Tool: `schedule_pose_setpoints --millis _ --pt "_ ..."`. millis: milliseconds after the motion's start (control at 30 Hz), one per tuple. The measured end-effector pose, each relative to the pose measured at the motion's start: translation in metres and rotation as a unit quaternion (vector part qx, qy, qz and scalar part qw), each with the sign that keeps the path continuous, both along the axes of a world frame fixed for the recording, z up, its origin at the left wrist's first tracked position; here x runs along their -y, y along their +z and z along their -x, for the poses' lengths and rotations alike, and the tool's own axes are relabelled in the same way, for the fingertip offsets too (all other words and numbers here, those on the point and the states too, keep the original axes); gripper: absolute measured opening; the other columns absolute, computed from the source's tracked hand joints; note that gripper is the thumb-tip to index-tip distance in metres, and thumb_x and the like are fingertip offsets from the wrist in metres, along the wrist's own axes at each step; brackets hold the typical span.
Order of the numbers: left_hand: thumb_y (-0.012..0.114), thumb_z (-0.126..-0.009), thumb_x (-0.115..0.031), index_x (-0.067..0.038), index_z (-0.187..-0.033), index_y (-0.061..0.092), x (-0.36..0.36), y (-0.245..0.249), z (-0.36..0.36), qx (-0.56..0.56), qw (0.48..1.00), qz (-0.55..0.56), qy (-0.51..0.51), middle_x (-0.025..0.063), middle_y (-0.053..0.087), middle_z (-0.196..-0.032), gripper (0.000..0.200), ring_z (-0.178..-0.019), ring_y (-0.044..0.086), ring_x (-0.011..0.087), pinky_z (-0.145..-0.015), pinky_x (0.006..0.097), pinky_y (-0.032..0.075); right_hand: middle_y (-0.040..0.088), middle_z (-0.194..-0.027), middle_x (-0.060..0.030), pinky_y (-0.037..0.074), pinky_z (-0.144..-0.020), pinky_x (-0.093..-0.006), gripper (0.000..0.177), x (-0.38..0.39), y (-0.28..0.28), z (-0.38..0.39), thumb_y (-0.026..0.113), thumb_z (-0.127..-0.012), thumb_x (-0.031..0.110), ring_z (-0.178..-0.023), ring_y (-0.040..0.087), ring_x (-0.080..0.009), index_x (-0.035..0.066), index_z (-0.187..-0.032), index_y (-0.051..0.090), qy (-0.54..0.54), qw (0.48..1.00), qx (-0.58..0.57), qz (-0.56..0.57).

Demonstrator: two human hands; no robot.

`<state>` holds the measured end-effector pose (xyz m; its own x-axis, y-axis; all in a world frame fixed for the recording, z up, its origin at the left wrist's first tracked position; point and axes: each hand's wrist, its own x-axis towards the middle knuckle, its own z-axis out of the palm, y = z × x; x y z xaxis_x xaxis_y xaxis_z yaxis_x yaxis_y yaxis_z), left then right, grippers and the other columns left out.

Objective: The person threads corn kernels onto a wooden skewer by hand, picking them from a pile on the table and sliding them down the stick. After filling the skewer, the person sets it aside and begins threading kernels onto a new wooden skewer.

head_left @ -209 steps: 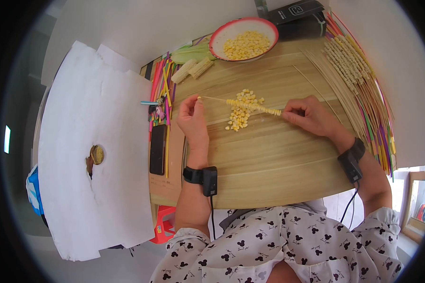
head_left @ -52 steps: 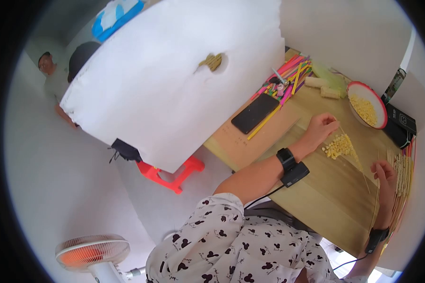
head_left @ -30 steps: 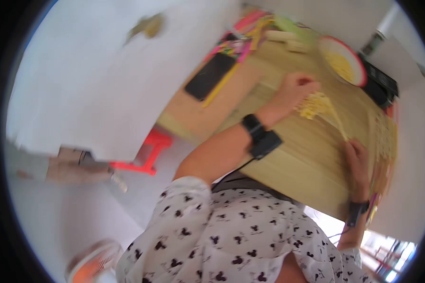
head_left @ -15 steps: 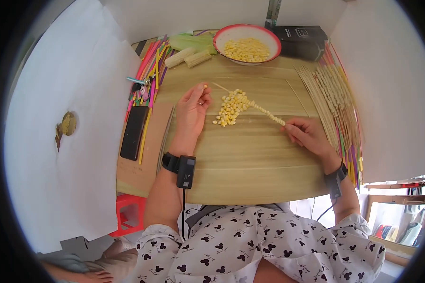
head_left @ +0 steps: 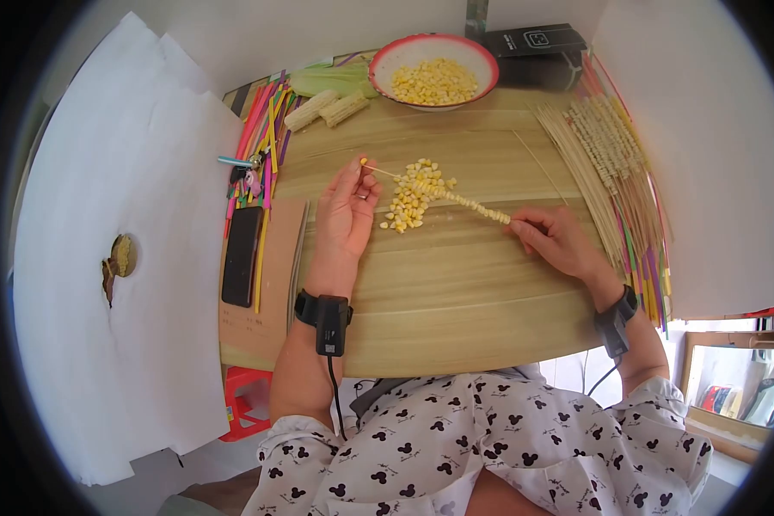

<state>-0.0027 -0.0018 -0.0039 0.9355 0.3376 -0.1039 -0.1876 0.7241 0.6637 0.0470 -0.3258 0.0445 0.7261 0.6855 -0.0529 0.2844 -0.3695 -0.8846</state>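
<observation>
Midway across the desk point(head_left: 439, 301), a stick of corn kernels point(head_left: 469, 204) slants from the left hand point(head_left: 346, 211), its fingers pinching one kernel point(head_left: 364, 162) by the bare tip, to the right hand point(head_left: 559, 241), whose fingers pinch the loaded end.

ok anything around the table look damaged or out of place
The white panel at left has what looks like a ragged brownish hole, so it seems damaged. One thin stick lies apart from the other bare sticks. The loose kernels look heaped, not spilled.
</observation>
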Motion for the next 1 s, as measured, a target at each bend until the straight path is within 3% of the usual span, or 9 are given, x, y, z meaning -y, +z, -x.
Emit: schedule_pose_setpoints --millis 300,1000 --pt "0.064 -0.094 -0.013 -0.001 -0.114 0.064 -0.0036 -0.0046 0.0002 0.025 0.998 0.052 -0.018 0.0087 0.067 -0.105 0.023 -0.083 0.061 0.0117 -0.08 0.0285 0.053 0.049 -0.059 0.0017 0.034 -0.05 -0.0249 0.021 0.0001 -0.0037 0.0003 0.056 -0.098 0.018 -0.055 0.042 -0.0064 0.0 -0.093 0.066 -0.008 1.0 0.01 -0.008" --pt "0.064 -0.095 -0.012 -0.002 -0.114 0.062 0.0004 0.0024 0.0006 0.006 0.999 0.032 -0.002 0.0062 0.065 -0.104 0.022 -0.086 0.059 0.0118 -0.078 0.0269 0.051 0.049 -0.059 0.0008 0.035 -0.05 -0.0253 0.02 -0.0024 -0.002 0.0018 0.056 -0.099 0.017 -0.055 0.043 -0.0069 0.0 -0.092 0.065 -0.014 1.0 0.017 -0.007"
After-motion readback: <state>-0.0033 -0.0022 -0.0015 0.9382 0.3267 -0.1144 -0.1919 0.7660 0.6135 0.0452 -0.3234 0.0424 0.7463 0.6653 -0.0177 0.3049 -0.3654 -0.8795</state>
